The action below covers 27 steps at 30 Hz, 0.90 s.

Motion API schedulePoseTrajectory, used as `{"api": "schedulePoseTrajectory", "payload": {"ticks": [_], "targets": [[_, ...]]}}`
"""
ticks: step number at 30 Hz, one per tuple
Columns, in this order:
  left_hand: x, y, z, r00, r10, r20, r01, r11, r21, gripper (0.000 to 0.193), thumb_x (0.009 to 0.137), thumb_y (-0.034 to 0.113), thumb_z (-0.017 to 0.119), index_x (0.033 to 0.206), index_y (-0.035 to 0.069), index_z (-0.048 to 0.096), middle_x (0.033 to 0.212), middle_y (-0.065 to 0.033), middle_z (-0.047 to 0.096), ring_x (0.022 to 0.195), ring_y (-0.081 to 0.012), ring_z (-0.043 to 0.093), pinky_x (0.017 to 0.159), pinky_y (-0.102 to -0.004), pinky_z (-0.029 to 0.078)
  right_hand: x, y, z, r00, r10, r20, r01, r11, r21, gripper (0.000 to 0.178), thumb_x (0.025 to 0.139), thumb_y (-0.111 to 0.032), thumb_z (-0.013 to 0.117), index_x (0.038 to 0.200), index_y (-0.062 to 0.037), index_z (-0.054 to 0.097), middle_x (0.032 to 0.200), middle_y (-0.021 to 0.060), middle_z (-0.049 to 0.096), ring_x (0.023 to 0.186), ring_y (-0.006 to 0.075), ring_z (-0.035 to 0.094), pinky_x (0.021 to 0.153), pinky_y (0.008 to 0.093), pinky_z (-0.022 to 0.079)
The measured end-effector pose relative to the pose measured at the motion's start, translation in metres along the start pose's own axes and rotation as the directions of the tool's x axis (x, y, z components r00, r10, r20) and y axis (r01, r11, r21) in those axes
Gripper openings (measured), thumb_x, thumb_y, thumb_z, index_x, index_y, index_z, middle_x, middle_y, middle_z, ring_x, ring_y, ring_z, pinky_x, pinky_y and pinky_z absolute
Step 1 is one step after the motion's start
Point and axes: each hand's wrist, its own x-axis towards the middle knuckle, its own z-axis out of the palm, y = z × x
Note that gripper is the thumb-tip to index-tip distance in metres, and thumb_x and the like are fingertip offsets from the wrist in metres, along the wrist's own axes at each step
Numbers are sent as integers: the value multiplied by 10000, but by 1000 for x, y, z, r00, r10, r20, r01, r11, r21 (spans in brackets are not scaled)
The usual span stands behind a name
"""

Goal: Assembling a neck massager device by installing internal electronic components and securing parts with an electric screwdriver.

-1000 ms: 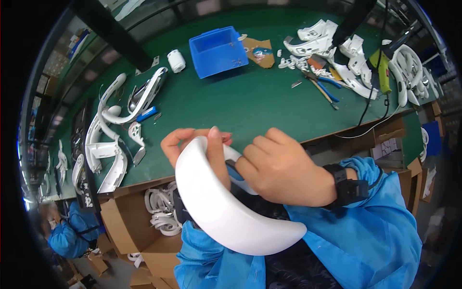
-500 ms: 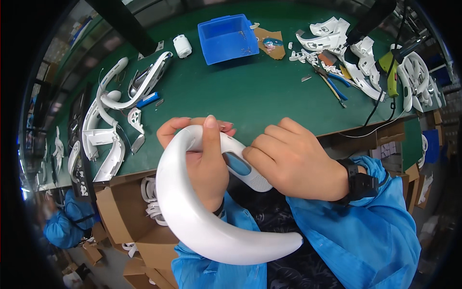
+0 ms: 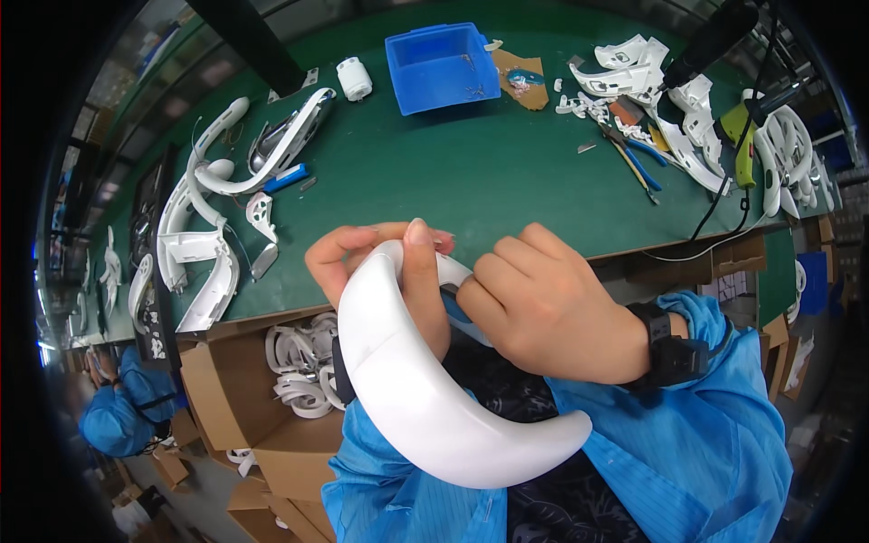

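A white, glossy C-shaped plastic device (image 3: 425, 407) sits in front of me, its thick curve toward my body and its tapered tip to the lower right. My left hand (image 3: 424, 294) is closed round the upper part of its arc, thumb on top. On the device's inner arm a blue oval panel (image 3: 462, 317) shows in part. My right hand (image 3: 548, 312) has its fingers curled in against this panel; anything pinched in them is hidden. A black band with a square case (image 3: 677, 351) circles my right wrist.
Beyond the green bench edge (image 3: 362, 172) stand a blue bin (image 3: 442, 77) and a white cylinder (image 3: 354, 80). White curved shells (image 3: 195, 244) lie left. Pliers (image 3: 634, 158) and a green power tool (image 3: 742, 149) lie right. Below, an open carton (image 3: 226, 380) holds white parts. Another person (image 3: 131, 407) is lower left.
The device has turned in my left hand and shifted to the right; its perforated end no longer shows and less of the blue panel is visible. My right hand remains at the panel.
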Motion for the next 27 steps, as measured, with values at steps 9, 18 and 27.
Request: {"api": "schedulePoseTrajectory", "payload": {"ticks": [9, 18, 27], "targets": [[4, -12, -3, 999, 1, 50, 4, 995, -95, 120, 1043, 138, 620, 1030, 21, 605, 866, -80, 712, 795, -199, 671, 918, -323, 482, -4, 20, 5, 997, 74, 0, -72, 973, 218, 129, 732, -101, 709, 818, -53, 625, 739, 61, 525, 715, 228, 554, 658, 364, 428], [15, -33, 7, 984, -177, -17, 139, 827, -544, 350, 990, 15, 639, 1228, 56, 386, 858, -153, 675, 756, -242, 712, 705, -392, 631, -6, 55, 1, 959, 265, 102, -282, 849, 447, 151, 742, -65, 754, 855, -58, 654, 802, 87, 652, 783, 309, 648, 747, 413, 511], [20, -51, 8, 979, -205, 24, 196, 887, -419, 317, 1000, 51, 630, 1218, 78, 401, 865, -117, 620, 758, -217, 679, 693, -391, 631, 19, 218, 22, 975, 221, 18, -192, 881, -431, 78, 820, -125, 701, 872, -66, 702, 843, 85, 705, 839, 289, 683, 764, 421, 495]]}}
